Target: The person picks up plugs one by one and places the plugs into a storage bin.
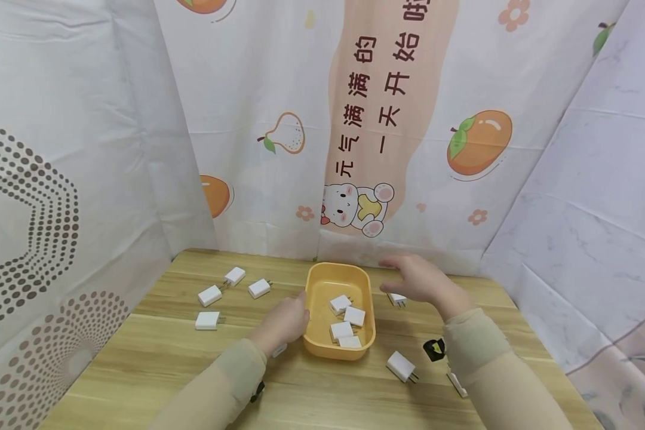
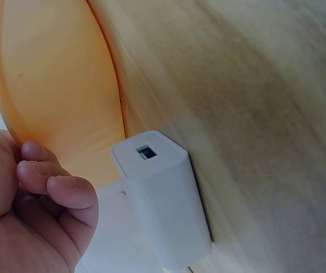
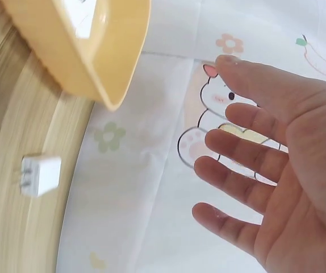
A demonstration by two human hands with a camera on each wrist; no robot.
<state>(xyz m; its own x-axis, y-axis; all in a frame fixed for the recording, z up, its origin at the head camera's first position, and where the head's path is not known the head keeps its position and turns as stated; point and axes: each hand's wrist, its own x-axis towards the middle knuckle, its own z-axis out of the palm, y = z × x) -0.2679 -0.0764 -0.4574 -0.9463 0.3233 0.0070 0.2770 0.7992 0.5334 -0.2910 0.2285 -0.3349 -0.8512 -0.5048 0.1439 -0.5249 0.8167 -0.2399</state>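
In the head view, the left hand (image 1: pixel 282 322) grips the left side of a yellow tub (image 1: pixel 334 353) on the wooden table (image 1: pixel 156 358). Four white chargers (image 1: pixel 354 316) lie inside the tub. Four others lie on the table to its left, and one shows partly beneath the left hand. The right hand (image 1: pixel 419 279) is apart from the tub on its right, fingers spread and holding nothing, above a charger it partly hides. Two more are nearer the right sleeve (image 1: pixel 507 370), by a small black-and-yellow item (image 1: pixel 435 349).

In the left wrist view, curled fingers meet the tub's rim; a charger lies just beside its wall, port showing.

In the right wrist view, the right palm faces the curtain (image 3: pixel 123 187); a charger's prongs show on the table.
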